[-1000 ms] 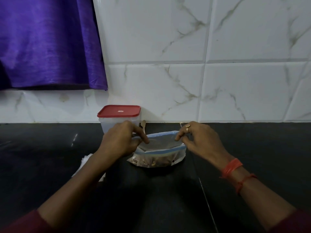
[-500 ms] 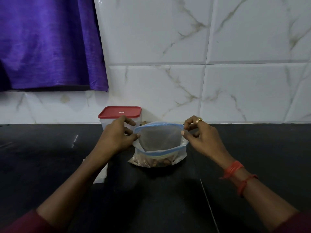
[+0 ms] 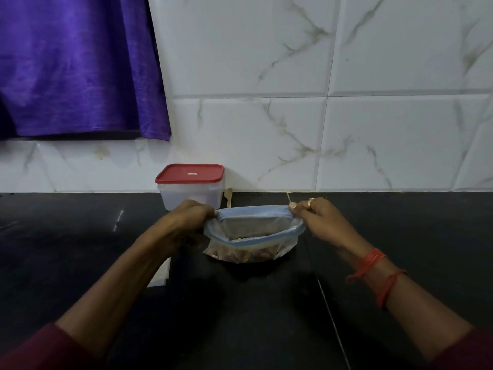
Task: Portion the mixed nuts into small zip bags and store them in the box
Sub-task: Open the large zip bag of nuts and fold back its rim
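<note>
A clear zip bag (image 3: pixel 253 231) with a blue zip strip stands on the black counter, its mouth wide open and mixed nuts (image 3: pixel 245 253) lying in its bottom. My left hand (image 3: pixel 186 220) pinches the left end of the far rim. My right hand (image 3: pixel 320 220), wearing a ring, pinches the right end. The rim is stretched taut between them. Behind the bag, against the wall, stands a translucent box (image 3: pixel 190 192) with its red lid on.
A small wooden spoon (image 3: pixel 228 196) leans at the wall just right of the box. White flat packets (image 3: pixel 161 273) lie on the black counter (image 3: pixel 240 316) under my left forearm. A purple cloth (image 3: pixel 77 65) hangs at the upper left over the marble tiles.
Both hands have lifted the bag's far rim up and pulled it apart sideways. The mouth has gone from a narrow slit to wide open, with the nuts now showing inside.
</note>
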`<state>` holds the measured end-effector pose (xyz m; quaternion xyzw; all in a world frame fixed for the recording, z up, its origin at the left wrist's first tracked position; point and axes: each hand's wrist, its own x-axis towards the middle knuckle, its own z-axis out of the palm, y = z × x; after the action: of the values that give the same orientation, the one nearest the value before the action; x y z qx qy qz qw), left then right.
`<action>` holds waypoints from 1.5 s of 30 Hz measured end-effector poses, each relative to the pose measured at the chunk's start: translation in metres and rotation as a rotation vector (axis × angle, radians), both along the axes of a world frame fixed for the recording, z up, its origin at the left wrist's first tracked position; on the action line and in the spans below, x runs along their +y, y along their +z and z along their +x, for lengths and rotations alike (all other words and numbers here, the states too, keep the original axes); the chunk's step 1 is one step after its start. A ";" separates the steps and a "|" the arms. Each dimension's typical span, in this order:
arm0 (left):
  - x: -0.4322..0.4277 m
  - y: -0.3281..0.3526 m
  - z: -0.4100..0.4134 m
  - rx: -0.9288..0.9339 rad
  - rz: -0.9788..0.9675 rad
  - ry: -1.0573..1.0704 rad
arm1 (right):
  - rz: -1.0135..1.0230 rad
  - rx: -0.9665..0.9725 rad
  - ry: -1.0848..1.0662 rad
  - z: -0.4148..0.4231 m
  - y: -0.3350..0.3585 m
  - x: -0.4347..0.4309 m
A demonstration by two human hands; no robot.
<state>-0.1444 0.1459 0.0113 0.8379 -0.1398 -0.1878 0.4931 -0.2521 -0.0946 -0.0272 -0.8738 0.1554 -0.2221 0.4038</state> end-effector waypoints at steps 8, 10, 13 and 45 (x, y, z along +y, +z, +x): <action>0.000 -0.018 0.013 0.275 -0.133 0.040 | 0.440 0.097 -0.015 0.002 -0.004 0.004; 0.005 -0.017 0.016 0.253 -0.095 -0.003 | 0.509 0.096 -0.009 0.000 -0.003 0.002; 0.012 -0.012 0.020 0.146 -0.034 -0.046 | 0.622 0.069 0.049 -0.006 0.004 -0.001; 0.013 -0.031 0.028 0.698 -0.757 -0.079 | 1.388 -0.153 0.181 -0.005 0.000 -0.008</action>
<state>-0.1168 0.1587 -0.0192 0.4822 -0.0567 -0.4109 0.7717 -0.2572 -0.1030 -0.0268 -0.4056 0.1590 -0.0979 0.8948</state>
